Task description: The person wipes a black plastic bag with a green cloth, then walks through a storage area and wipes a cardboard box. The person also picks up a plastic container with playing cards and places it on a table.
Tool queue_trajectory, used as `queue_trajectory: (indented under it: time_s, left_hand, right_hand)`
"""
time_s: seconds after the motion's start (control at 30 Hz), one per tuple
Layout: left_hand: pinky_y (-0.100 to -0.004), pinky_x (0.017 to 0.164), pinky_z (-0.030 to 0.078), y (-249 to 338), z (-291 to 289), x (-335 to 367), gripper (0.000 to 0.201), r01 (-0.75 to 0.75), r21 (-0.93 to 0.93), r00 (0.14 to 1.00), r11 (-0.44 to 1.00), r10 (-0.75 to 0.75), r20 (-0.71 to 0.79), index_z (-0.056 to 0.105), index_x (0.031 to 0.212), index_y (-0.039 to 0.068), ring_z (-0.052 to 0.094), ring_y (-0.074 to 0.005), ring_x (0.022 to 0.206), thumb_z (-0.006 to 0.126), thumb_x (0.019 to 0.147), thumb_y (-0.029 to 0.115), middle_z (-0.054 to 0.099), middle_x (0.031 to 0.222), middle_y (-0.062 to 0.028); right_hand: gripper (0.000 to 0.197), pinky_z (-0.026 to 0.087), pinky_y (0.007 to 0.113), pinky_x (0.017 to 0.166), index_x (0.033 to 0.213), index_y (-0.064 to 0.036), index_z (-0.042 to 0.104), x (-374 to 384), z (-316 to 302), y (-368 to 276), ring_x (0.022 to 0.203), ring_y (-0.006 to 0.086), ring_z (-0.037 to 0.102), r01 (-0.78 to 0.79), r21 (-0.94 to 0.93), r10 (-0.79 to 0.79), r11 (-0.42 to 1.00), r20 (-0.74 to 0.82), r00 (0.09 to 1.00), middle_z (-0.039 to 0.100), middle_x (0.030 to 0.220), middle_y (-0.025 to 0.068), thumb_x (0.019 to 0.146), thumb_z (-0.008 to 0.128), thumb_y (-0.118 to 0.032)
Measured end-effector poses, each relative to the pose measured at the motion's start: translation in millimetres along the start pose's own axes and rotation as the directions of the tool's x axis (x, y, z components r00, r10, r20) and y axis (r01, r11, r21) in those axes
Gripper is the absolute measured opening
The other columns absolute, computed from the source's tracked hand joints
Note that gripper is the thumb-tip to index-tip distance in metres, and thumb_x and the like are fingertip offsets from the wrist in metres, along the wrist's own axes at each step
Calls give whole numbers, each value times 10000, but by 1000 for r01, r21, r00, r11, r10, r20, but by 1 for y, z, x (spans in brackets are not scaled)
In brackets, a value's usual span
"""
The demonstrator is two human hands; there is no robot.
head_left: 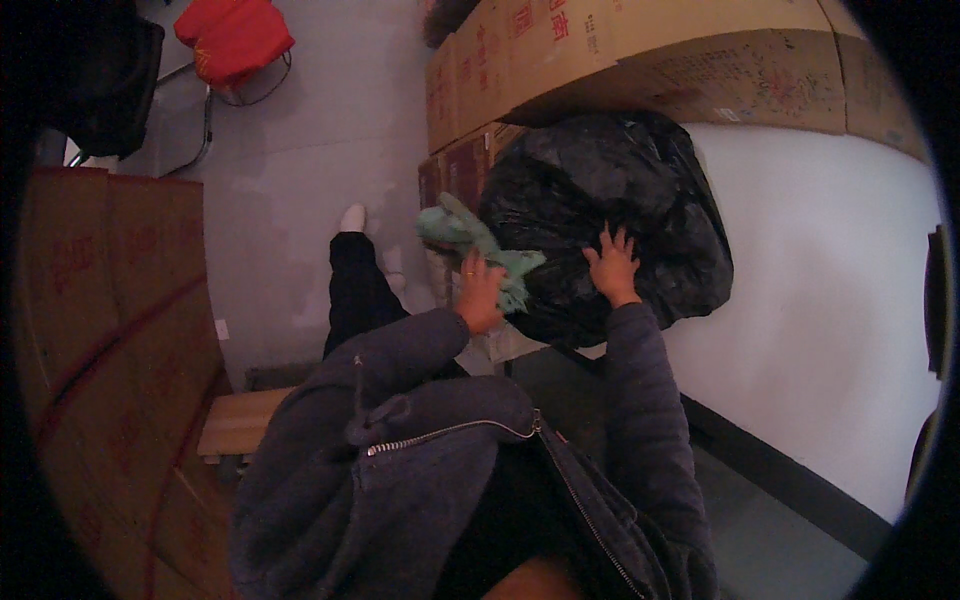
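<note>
**Both hands at the black bag, green cloth in the left**

Nearest to you is your own dark zip jacket (440,470), open at the front, with both sleeves reaching up and away toward the big black plastic bag (620,210). Take that bag as your landmark for everything else.

Your left hand (480,295) sits at the bag's near left edge. Its grip is closed around a crumpled pale green cloth (470,235), which sticks up and to the left from your fingers, with one end trailing against the bag's side. A ring shows on one finger of that hand.

Your right hand (612,265) lies flat on the bag's near face, just right of the cloth. Its grip is wide open, fingers spread and pressed on the plastic, with nothing held in it.

The bag itself is full and rounded. It rests against a white wall (830,300) on its right, and the dark baseboard runs below it. Whether it sits on the floor or on something else, you cannot tell.

Left of the bag, below your left hand, your leg in dark trousers (355,290) stretches out to a white shoe (352,217) on the grey floor (300,150). A pale wooden bench (235,425) lies further left and nearer to you.

Beyond the bag, brown cardboard boxes (640,50) are stacked above and behind it. More cardboard (110,330) stands far to the bag's left. Farthest off, up and left of the bag, is a red bag (235,38) on a metal frame.
</note>
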State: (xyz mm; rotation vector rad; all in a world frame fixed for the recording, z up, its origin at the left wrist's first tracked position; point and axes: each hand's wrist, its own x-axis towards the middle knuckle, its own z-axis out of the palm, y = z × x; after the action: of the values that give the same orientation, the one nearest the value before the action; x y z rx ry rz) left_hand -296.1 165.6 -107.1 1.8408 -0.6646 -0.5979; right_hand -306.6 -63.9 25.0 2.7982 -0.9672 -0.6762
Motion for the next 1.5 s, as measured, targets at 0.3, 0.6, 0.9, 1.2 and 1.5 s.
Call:
queue_trajectory:
  time_s: [0.3, 0.6, 0.9, 1.2, 1.5]
  left_hand:
    - [-334, 978, 321, -16, -8, 35, 503, 417, -792, 776, 446, -629, 54, 360, 1267, -26, 448, -290, 1137, 495, 915, 308, 454, 1261, -162]
    - [-328, 1025, 266, -5, -50, 155, 695, 308, -811, 835, 497, -550, -20, 252, 1367, -39, 335, -276, 1262, 500, 898, 409, 336, 1388, -175]
    - [-411, 1025, 275, 94, -42, 200, 437, -200, -422, 979, 884, 166, -115, 443, 1139, -26, 293, -427, 1251, 621, 812, 204, 313, 1346, -275]
    - [-620, 999, 164, 170, 2, 179, 376, -441, -320, 869, 839, 488, 83, 465, 1034, -8, 132, -499, 1301, 624, 748, 178, 212, 1398, -284]
    - [-685, 981, 134, 157, -29, 207, 429, -635, 173, 765, 753, 580, 281, 566, 993, 26, 214, -364, 1315, 700, 608, 160, 350, 1338, -175]
  right_hand:
    - [662, 218, 682, 950, 1399, -160, 273, -5, 2, -5, 1302, 457, 199, 20, -4, -20, 1000, -45, 999, 201, 1447, 198, 840, 563, -363]
    - [614, 205, 674, 960, 1370, -128, 329, -6, 1, -9, 1303, 444, 202, 9, 40, -8, 999, -34, 999, 207, 1444, 198, 836, 581, -299]
    - [597, 218, 693, 935, 1330, -120, 380, -1, 8, -2, 1293, 464, 202, 21, 27, -22, 999, 26, 999, 284, 1397, 205, 814, 582, -342]
    - [623, 143, 668, 986, 1379, -140, 315, 6, 46, 29, 1315, 429, 182, 235, 220, -201, 947, -166, 965, 253, 1436, 163, 850, 503, -409]
    - [575, 176, 643, 986, 1341, -145, 378, 5, 16, 5, 1297, 410, 242, -85, 93, 72, 992, 136, 988, 306, 1413, 158, 830, 572, -326]
